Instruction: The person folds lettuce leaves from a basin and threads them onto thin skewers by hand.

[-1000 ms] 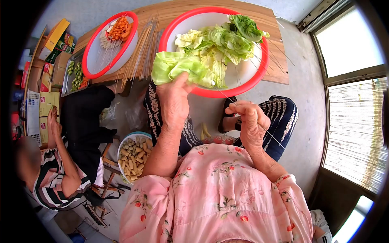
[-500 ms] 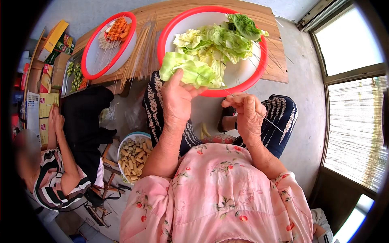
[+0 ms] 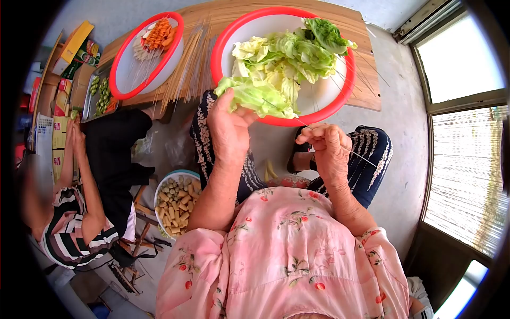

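My left hand (image 3: 229, 127) is closed on a pale green lettuce leaf (image 3: 257, 95), its thumb on top of the leaf. Between the fingertips of my right hand (image 3: 330, 143) is a thin skewer (image 3: 363, 158), which slants up and left to the leaf. The skewer's upper end runs into or along the leaf. Just beyond both hands, a white basin with a red rim (image 3: 340, 109) holds a heap of lettuce leaves (image 3: 289, 53). More thin skewers lie over the basin's right side.
On the wooden table (image 3: 366, 93), loose skewers (image 3: 186, 64) lie beside another red-rimmed basin (image 3: 113, 87) with orange skewered food (image 3: 159, 36). A metal tray (image 3: 87, 106) holds green pieces. By my left leg stands a tub of tan pieces (image 3: 178, 207). At left sits another person (image 3: 79, 223).
My left hand and the leaf have shifted slightly, with the leaf's left edge now folded lower. My right hand still grips the skewer. The other person's hands have moved a little.
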`<state>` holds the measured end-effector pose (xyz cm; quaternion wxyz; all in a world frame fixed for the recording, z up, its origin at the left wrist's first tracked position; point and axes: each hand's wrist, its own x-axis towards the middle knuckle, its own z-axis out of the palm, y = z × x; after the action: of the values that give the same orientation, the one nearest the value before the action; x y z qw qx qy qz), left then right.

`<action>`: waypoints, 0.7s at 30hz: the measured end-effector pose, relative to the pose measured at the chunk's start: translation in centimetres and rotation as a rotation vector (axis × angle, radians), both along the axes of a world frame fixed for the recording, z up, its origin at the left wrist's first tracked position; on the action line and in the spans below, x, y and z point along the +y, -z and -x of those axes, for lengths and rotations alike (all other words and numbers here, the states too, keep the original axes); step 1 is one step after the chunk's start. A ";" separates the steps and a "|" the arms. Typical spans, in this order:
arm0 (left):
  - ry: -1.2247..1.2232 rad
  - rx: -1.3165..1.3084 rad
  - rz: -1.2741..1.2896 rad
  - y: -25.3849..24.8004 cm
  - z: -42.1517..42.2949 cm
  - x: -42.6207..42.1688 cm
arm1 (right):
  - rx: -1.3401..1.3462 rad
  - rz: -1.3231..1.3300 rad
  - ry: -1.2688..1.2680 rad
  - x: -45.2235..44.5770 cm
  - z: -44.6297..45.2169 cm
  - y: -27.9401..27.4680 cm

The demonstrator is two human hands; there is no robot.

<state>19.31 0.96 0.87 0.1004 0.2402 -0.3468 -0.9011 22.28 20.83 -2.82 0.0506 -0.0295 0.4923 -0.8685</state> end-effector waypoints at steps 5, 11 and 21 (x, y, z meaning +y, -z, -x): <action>0.040 -0.066 -0.115 0.7 0.1 -0.5 | -0.044 0.052 0.001 0.0 0.2 0.2; 0.085 -0.121 -0.137 0.5 0.2 -0.7 | -0.149 0.137 -0.017 0.3 0.7 0.6; 0.095 -0.158 -0.100 0.6 0.1 -0.3 | -0.208 0.148 -0.016 1.1 1.5 0.4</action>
<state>19.17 0.64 0.26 0.0176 0.2985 -0.3191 -0.8993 20.83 21.89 -3.26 0.1058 0.0532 0.4188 -0.9003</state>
